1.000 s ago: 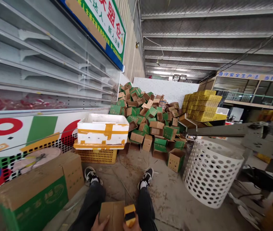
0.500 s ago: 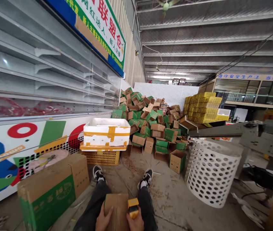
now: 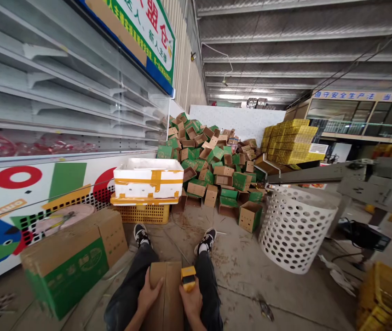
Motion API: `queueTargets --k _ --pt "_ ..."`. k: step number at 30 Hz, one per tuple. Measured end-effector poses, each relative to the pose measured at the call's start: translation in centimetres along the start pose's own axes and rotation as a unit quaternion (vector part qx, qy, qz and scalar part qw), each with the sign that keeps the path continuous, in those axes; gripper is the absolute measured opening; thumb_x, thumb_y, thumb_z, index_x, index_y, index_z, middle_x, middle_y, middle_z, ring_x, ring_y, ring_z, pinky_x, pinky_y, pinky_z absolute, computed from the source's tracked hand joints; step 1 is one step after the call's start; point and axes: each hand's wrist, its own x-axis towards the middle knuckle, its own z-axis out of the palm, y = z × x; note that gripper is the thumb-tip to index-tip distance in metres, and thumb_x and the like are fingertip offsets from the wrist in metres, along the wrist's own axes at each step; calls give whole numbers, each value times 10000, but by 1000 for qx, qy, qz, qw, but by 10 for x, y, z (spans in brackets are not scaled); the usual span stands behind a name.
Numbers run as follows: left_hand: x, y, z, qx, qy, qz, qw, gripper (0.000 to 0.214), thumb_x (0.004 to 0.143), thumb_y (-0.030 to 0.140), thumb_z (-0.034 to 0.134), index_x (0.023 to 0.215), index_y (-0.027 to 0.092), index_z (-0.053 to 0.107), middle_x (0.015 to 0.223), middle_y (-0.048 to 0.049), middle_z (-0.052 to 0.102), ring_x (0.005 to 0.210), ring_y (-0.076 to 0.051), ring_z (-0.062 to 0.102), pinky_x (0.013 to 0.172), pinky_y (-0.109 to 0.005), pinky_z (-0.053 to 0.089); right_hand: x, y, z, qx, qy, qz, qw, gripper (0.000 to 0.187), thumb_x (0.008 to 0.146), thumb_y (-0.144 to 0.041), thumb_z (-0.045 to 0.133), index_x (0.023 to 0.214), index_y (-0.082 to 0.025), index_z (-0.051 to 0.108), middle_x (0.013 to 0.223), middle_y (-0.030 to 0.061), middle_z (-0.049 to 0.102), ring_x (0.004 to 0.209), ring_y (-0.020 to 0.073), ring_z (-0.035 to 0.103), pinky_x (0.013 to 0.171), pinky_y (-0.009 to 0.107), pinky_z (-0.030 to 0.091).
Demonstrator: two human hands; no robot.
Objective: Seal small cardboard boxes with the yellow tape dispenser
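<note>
I sit with my legs stretched out on the concrete floor. A brown cardboard box [image 3: 166, 294] rests on my lap between my knees. My left hand [image 3: 148, 295] lies on its left side, fingers wrapped over the edge. My right hand [image 3: 191, 301] grips a yellow tape dispenser [image 3: 188, 277] that sits on the box's upper right edge.
A stack of flat green-and-brown cartons [image 3: 68, 262] lies at my left. A white foam box [image 3: 148, 179] sits on a yellow crate [image 3: 144, 214] by the display freezer [image 3: 26, 184]. A pile of small cartons [image 3: 213, 170] fills the back. A white perforated basket [image 3: 296, 230] stands at right.
The view has tilted down a little, so my hands and forearms show more fully. My left hand has slid further up onto the box. The dispenser stays at the box's right edge.
</note>
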Motion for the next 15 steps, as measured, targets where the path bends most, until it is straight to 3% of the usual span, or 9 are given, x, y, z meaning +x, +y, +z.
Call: queueTargets --k 5,10,15 --pt "-8 4 -10 -23 -5 11 1000 943 892 668 412 1615 223 0 1398 -149 622 1229 -326 639 1041 -421 489 -4 -9 -3 -13 -3 11 1000 625 809 -439 632 1378 -209 512 1007 89 774 976 274 738 799 331 523" --pt "-15 2 -18 -18 -18 19 999 958 877 677 446 1616 242 20 1446 -131 587 1272 -314 612 1076 -410 461 -11 -17 -9 -28 -9 14 999 619 813 -449 642 1376 -227 512 1016 80 775 991 259 738 813 319 526" --pt "-21 -2 -16 8 -19 10 1000 1051 877 652 468 1594 104 -70 1364 -217 629 1260 -321 621 1059 -391 471 -18 -18 -13 -22 -6 9 1000 628 808 -455 631 1378 -214 520 995 94 777 969 275 743 813 344 534"
